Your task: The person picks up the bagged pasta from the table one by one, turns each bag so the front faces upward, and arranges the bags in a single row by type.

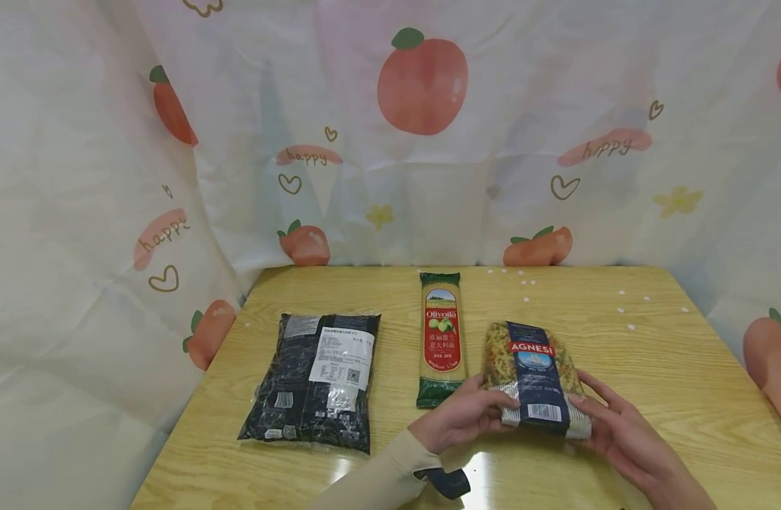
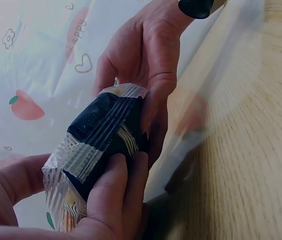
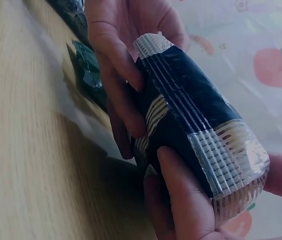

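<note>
One curtain (image 1: pixel 390 191) hangs behind one bench (image 1: pixel 651 340). One black bag (image 1: pixel 294 389) lies left; one AGNESI bag (image 1: pixel 535 375) tilts above the bench, near right; one spaghetti pack (image 1: pixel 441 340) lies between them. One left hand (image 1: pixel 465 416) and one right hand (image 1: pixel 619 432) grip the AGNESI bag's near end.

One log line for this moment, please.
left hand: grips AGNESI pasta bag | right hand: grips same bag | spaghetti pack: on table | dark bag: left of spaghetti pack

downward head view, close wrist views, shared bag (image 1: pixel 535 379)
</note>
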Available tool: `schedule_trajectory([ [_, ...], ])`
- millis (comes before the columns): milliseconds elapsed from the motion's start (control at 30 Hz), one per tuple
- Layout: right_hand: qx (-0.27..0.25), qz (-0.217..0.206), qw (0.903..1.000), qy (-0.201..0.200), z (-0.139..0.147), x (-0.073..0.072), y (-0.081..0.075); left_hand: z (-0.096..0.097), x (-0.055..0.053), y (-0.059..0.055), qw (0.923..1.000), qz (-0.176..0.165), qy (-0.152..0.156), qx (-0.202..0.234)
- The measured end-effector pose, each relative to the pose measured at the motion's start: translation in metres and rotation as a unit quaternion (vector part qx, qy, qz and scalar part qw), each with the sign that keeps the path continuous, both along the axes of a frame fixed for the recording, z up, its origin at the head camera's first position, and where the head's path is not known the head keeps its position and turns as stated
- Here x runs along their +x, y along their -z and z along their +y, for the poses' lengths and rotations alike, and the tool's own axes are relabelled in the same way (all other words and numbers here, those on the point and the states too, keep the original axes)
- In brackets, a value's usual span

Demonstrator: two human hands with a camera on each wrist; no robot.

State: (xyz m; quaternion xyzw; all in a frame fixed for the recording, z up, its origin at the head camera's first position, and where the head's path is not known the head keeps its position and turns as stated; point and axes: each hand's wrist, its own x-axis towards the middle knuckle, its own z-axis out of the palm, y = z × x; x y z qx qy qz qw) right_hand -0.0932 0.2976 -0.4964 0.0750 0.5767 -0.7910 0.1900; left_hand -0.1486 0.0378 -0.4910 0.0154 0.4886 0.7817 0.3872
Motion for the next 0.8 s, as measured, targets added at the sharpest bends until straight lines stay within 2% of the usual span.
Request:
schedule_trajectory([
  [233, 0.001, -0.006, 0.9999, 0.009, 0.006, -0.010, 0.001, 0.007, -0.008, -0.003, 0.9999, -0.005, -0.012, 0.002],
  [400, -0.010, -0.001, 0.9999, 0.005, 0.010, -0.017, 0.001, 0.013, -0.012, -0.001, 0.9996, -0.011, -0.025, 0.004],
  [567, 0.000, -0.003, 0.9999, 0.010, 0.014, -0.025, -0.001, 0.019, -0.019, 0.000, 0.9991, -0.015, -0.039, -0.004],
  [800, -0.022, 0.018, 0.9996, -0.001, 0.020, -0.037, -0.004, 0.027, -0.029, 0.001, 0.9980, -0.013, -0.061, -0.012],
])
